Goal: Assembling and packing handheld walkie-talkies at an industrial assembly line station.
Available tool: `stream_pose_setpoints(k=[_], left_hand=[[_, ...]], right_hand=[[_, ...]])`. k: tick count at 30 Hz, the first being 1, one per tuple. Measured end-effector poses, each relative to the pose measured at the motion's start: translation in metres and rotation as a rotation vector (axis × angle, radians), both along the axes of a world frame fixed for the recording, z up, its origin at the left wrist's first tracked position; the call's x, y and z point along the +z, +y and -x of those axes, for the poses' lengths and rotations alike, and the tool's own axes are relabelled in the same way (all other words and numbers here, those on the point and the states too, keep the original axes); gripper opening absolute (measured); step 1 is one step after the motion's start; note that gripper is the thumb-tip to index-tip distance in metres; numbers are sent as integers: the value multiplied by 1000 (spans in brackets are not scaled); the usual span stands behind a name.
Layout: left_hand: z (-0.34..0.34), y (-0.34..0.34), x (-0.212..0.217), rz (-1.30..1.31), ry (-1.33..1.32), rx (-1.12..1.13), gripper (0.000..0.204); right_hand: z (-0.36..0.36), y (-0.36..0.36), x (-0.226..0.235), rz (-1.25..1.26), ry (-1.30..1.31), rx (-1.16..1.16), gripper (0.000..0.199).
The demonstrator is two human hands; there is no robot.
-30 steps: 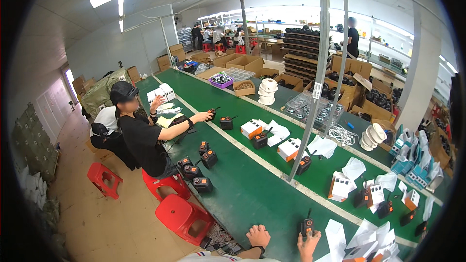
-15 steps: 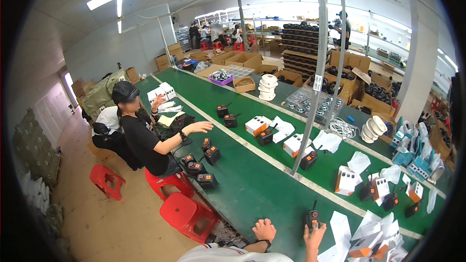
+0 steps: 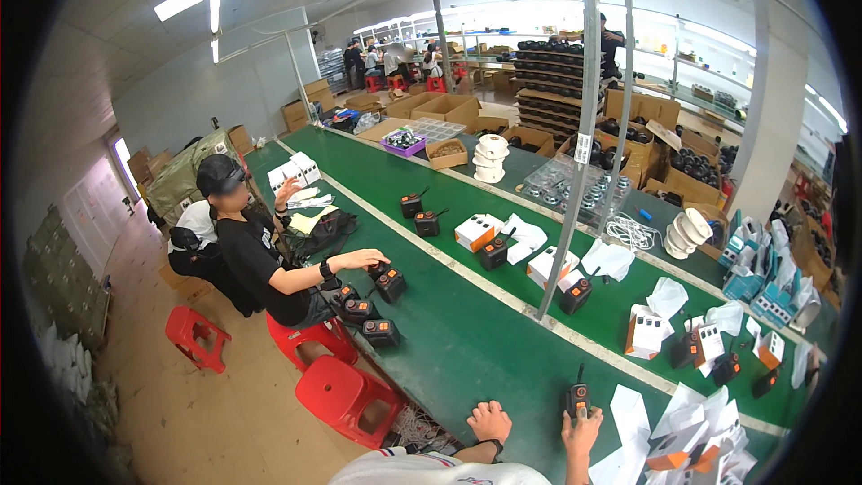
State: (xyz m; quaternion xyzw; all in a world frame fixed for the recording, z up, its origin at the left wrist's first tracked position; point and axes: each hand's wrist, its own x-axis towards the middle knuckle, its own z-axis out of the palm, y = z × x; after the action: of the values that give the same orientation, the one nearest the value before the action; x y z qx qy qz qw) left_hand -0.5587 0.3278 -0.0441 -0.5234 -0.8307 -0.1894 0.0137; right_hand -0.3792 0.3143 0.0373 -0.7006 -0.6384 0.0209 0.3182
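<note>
At the near right of the green table, my right hand grips the lower part of a black boxy device with an upright antenna and orange marks, its thumb and fingers at the device's sides. My left hand rests on the table near its front edge, holding nothing, the fingers loosely bent and apart. Just right of my right hand lie white paper sheets and a heap of white and orange folded cartons.
A co-worker sits at the left, one hand on a group of similar black devices. Along the green belt stand more devices and white-orange boxes. A metal post rises mid-table. Red stools stand left of me.
The co-worker's outstretched hand has come down onto one of the black devices. A distant person by the shelves has shifted left. My hands have hardly moved.
</note>
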Motion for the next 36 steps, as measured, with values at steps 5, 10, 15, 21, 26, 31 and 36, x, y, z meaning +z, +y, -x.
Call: stream_pose_setpoints(k=[5,10,15,21,26,31,36], left_hand=[[-1,-2,3,-9,-4,8,15],[-1,-2,1,-39,5,0,14],[-1,0,-2,-27,29,9,14],[1,2,-4,-4,-25,-4,18],[0,2,-3,-5,-2,18,15],[3,2,-4,-20,-17,10,16],[1,2,-5,-32,-14,-3,16]], right_hand=[[-2,-1,0,25,-33,-2,30],[-1,-2,5,45,-23,12,31],[-2,-1,3,55,-32,1,31],[0,0,4,71,-50,2,30],[1,2,-4,56,-62,-17,30],[2,3,-9,57,-58,-21,31],[0,2,-10,51,-63,-26,31]])
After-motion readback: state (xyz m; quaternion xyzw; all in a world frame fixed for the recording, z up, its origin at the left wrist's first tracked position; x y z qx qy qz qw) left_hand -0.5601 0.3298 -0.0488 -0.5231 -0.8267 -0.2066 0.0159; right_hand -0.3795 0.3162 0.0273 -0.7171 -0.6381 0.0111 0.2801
